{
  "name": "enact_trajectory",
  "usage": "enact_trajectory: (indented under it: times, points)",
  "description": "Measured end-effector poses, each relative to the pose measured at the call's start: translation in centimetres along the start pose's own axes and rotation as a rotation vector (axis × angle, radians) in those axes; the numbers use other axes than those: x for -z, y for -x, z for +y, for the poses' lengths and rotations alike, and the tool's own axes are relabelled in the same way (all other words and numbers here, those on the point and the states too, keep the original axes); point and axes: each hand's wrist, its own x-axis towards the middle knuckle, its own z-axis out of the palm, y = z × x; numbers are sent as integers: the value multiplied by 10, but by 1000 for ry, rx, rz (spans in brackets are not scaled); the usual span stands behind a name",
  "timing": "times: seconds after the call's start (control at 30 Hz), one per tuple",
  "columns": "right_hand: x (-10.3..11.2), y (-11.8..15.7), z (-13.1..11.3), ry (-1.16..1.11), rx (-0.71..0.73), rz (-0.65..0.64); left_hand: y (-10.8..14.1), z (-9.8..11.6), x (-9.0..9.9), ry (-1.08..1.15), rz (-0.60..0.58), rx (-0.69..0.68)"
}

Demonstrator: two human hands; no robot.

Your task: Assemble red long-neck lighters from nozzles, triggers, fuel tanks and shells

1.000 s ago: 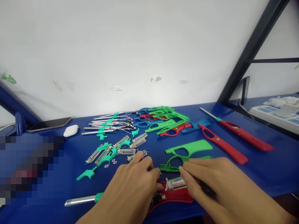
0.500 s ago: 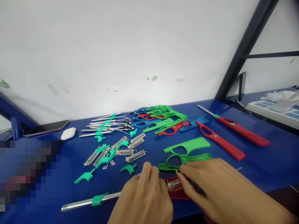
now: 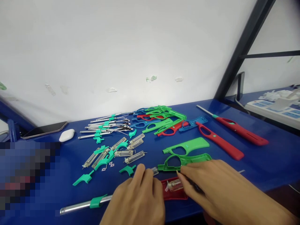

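My left hand [image 3: 138,197] is closed over the front part of a red lighter half-shell [image 3: 167,195] at the table's near edge, hiding that part. A metal lighter tube [image 3: 76,208] with a teal trigger [image 3: 97,201] sticks out to the left of it. Inside the shell lies a clear fuel tank [image 3: 174,185]. My right hand [image 3: 206,181] is closed round a slim dark tool [image 3: 198,188], mostly hidden, beside that tank. Just beyond the hands lies an open green half-shell [image 3: 195,159]. Another clear tank [image 3: 154,171] shows behind my left fingers.
Several clear tanks [image 3: 134,157] and teal triggers [image 3: 83,178] lie left of centre. Metal tubes [image 3: 100,128] and coloured shells [image 3: 166,112] are piled along the wall. A red lighter [image 3: 241,131] lies right; a phone [image 3: 45,129] and white case [image 3: 67,135] are left.
My left hand has shifted slightly left and down, uncovering more of the red half-shell and the tank behind my fingers. My right hand stays almost where it was. The view has moved slightly.
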Motion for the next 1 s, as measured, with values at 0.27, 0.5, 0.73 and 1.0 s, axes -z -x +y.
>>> enact_trajectory:
  times: [0.27, 0.5, 0.73, 1.0]
  points:
    - [5, 1, 1, -60, -1, 27, 16, -16, -13, 252, 212, 142]
    - [6, -7, 0, -135, 16, 0, 19, -8, -21, 434, 318, 237]
    - [4, -9, -3, -157, 12, -29, 20, -8, -25, 514, 351, 236]
    - [3, -9, -4, -171, 9, -55, 22, -8, -28, 556, 353, 260]
